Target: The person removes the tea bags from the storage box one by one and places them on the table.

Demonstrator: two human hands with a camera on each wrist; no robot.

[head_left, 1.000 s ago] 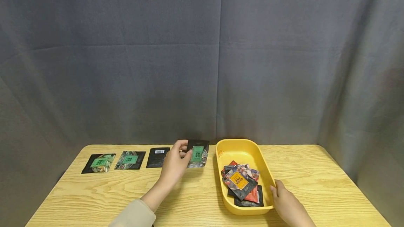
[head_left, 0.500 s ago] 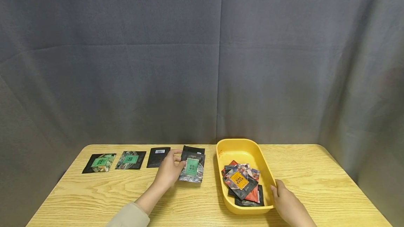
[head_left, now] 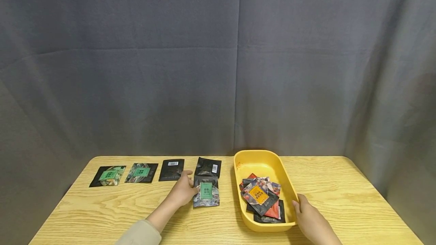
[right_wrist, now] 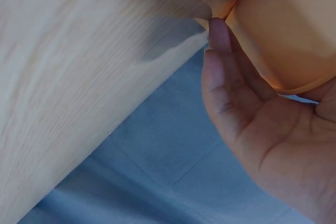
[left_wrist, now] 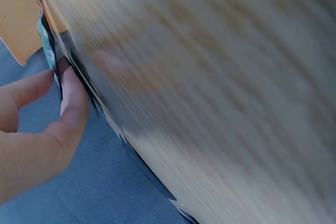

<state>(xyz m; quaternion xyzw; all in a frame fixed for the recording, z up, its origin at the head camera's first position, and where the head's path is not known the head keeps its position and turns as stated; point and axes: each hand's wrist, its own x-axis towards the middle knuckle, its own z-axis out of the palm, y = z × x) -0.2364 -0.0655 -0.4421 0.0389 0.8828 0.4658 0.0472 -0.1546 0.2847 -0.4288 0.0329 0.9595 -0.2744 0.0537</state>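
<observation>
My left hand point(head_left: 184, 190) pinches the left edge of a flat black sachet with a green label point(head_left: 206, 192). In the left wrist view, finger and thumb are on either side of the sachet point(left_wrist: 48, 40), close to the tabletop. Just behind it lies a black sachet with a barcode point(head_left: 208, 167), its near edge meeting the held one. My right hand point(head_left: 311, 218) grips the near right corner of a yellow plastic bin point(head_left: 287, 179), thumb at the rim. In the right wrist view the fingers lie along the bin's outer wall point(right_wrist: 294, 35).
Farther left, a row holds another barcode-side-up sachet point(head_left: 171, 170) and two green-labelled sachets, one in the middle point(head_left: 141, 173) and one at the end point(head_left: 107, 176). Several sachets, topped by an orange-labelled one point(head_left: 259, 195), are heaped in the bin. A grey curtain point(head_left: 218, 86) backs the wooden table point(head_left: 340, 192).
My left hand has brought the green-labelled sachet left and toward me, lowering it in front of the barcode sachet, which now shows. My right hand and the bin have stayed put.
</observation>
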